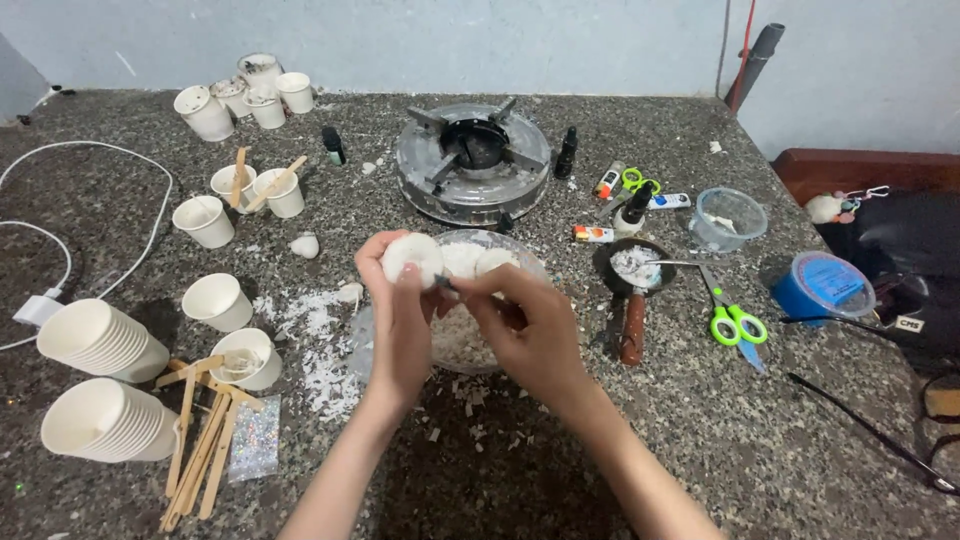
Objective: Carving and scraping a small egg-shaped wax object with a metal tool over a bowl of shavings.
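White wax puck [412,258] pinched in left hand [398,320] over the glass bowl [450,345]; right hand [530,330] grips a small blade [447,285] against it. Best shave in thin strokes away from fingers, keeping flakes over the bowl.

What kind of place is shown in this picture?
Probably a home craft bench, perhaps for candle making: a stone counter with a gas burner, stacked paper cups and a bowl of white flakes.

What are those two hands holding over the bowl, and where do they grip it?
The left hand pinches a round white wax-like puck by its edge. The right hand holds a small tool, mostly hidden, against it.
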